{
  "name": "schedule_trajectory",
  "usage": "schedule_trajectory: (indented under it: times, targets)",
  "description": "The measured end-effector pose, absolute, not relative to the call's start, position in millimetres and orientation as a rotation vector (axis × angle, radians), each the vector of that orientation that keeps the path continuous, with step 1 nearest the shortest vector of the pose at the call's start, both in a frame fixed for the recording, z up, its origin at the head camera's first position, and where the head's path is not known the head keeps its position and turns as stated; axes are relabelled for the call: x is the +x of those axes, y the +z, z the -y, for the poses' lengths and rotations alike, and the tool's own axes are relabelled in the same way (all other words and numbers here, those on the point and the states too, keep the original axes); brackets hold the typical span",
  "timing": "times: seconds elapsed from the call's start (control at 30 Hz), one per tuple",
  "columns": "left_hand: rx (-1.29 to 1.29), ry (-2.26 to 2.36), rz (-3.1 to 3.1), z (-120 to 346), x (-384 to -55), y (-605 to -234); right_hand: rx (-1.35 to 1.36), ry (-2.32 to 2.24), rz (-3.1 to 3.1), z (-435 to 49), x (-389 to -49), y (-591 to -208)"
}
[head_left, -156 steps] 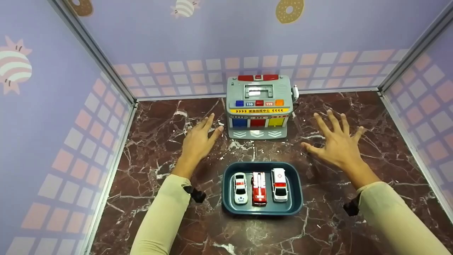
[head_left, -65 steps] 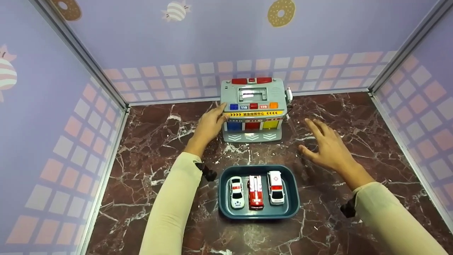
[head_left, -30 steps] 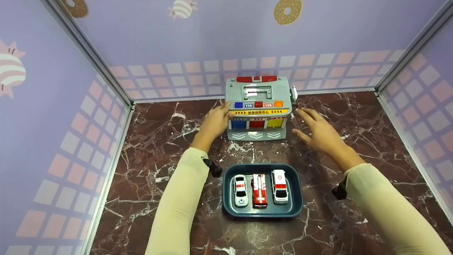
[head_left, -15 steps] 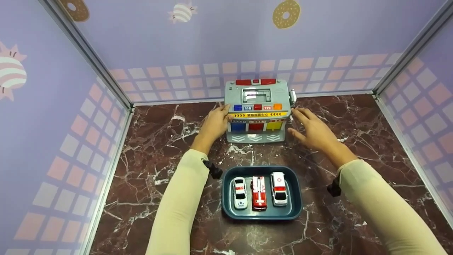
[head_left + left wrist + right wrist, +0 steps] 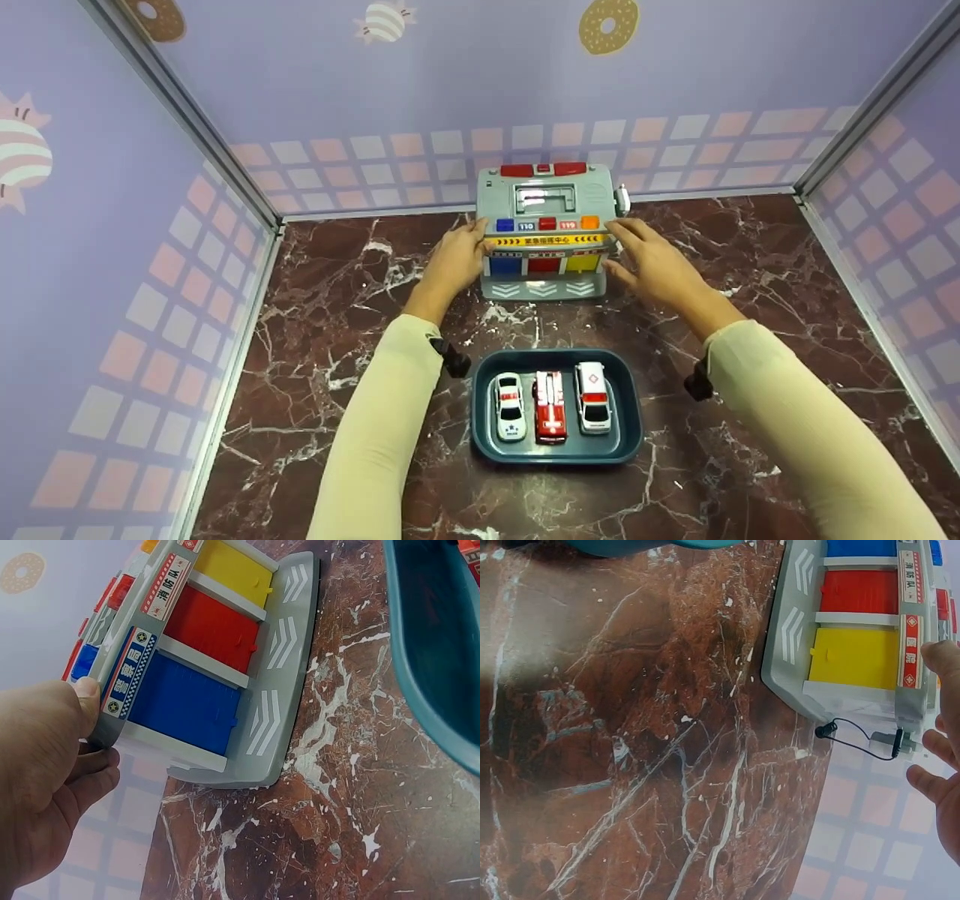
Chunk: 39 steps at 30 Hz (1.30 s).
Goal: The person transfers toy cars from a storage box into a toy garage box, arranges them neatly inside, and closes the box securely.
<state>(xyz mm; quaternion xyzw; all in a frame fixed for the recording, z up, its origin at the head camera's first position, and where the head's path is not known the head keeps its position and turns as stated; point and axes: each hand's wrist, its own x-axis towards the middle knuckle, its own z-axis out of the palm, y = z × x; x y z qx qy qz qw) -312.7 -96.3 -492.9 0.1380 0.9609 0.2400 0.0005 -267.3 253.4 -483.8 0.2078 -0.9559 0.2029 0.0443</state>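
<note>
At the foot of the lilac back wall [image 5: 480, 82], on a dark red marbled table [image 5: 555, 502], I find a grey toy emergency station [image 5: 551, 240] standing upright, its front turned toward the person. Its blue door [image 5: 505, 265], red door [image 5: 544, 265] and yellow door [image 5: 582, 261] are closed above a grey ramp [image 5: 541, 289] marked with white chevrons. The left hand [image 5: 454, 259] pinches the station's front roof edge at the left corner, thumb laid over the front near the blue button [image 5: 505, 224], the other fingers curled beneath. The right hand [image 5: 660, 266] is at the opposite corner, beside the orange button [image 5: 590, 223]; its fingers are extended and parted, with the thumb held lower, in front of the yellow door's side. Whether it bears on the casing I cannot tell for certain. A white handset [image 5: 622, 199] is noted on the station's right flank, and a thin black cord [image 5: 825, 730] loops low on the same side. Nearer the person, apart from the station, sits a dark teal tray [image 5: 630, 405] holding three toy vehicles side by side: a white police car [image 5: 510, 407] at left, a red fire engine [image 5: 550, 409] between, and a white ambulance [image 5: 593, 397] at right.
</note>
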Motion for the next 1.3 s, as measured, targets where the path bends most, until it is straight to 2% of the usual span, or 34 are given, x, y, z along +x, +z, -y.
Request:
schedule_trajectory:
  times: [0.27, 0.67, 1.3]
  targets:
    - [0.437, 0.745, -3.012, 95.1, -313.0, -492.1, 0.694, 0.631, 2.876, -246.3, -275.7, -484.2]
    - [0.445, 0.694, -3.009, 92.3, -313.3, -491.6, 0.609, 0.655, 2.93, -240.8, -281.9, -480.7]
    - [0.487, 0.627, -3.074, 91.4, -312.2, -493.3, 0.641, 0.55, 2.826, -235.7, -295.0, -474.7]
